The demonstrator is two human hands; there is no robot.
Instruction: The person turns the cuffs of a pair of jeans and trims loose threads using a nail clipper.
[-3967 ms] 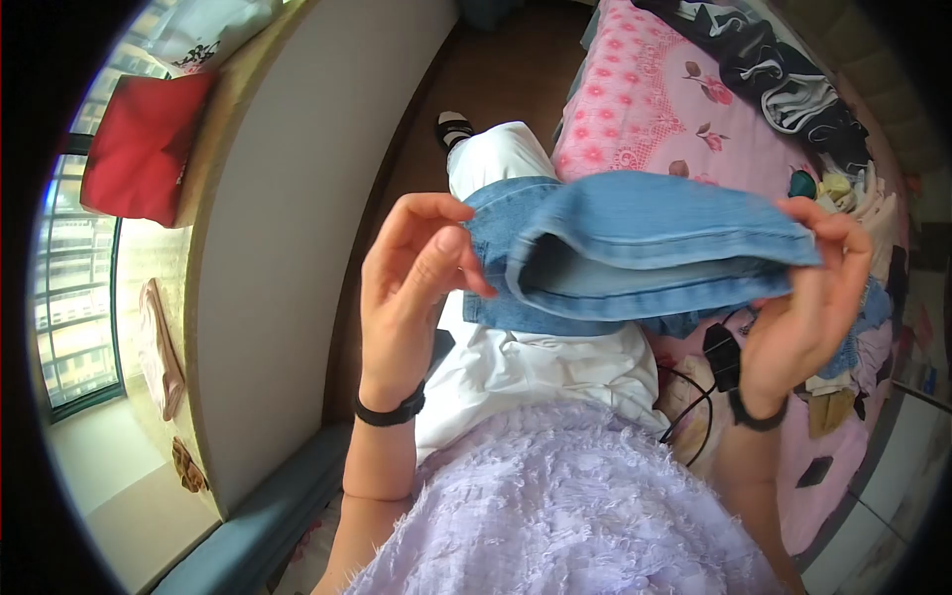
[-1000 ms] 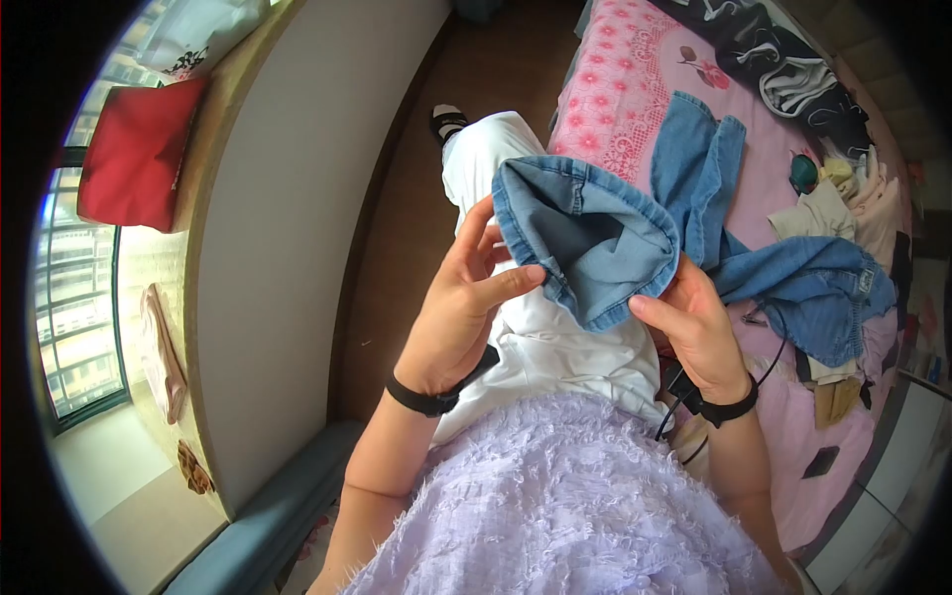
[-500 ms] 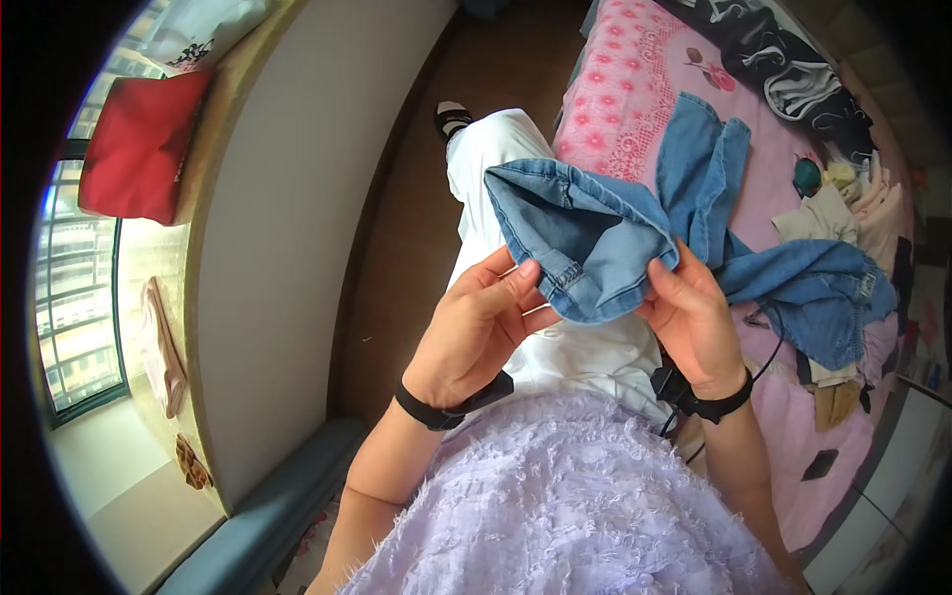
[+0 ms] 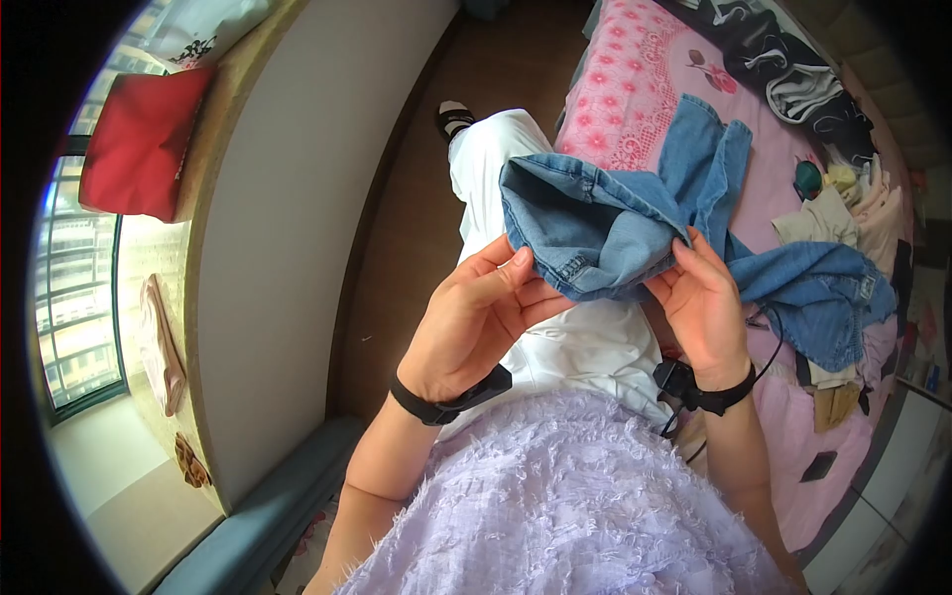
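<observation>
A blue denim garment is raised over my lap, one wide hemmed opening facing up so its paler inside shows. My left hand grips the near left edge of that opening, thumb on top and fingers underneath. On the right edge, my right hand pinches the fabric between thumb and fingers. More of the denim trails off to the right and lies crumpled on the bed; I cannot tell whether it is all one piece.
The bed has a pink flowered cover. Dark clothing and a pile of beige clothes lie on it. At left, a red bag stands on the window ledge. A black cable runs near my right wrist.
The held denim opening has moved slightly up and right and tilted, its near edge lifting. My right hand has shifted its grip a little higher along the edge.
</observation>
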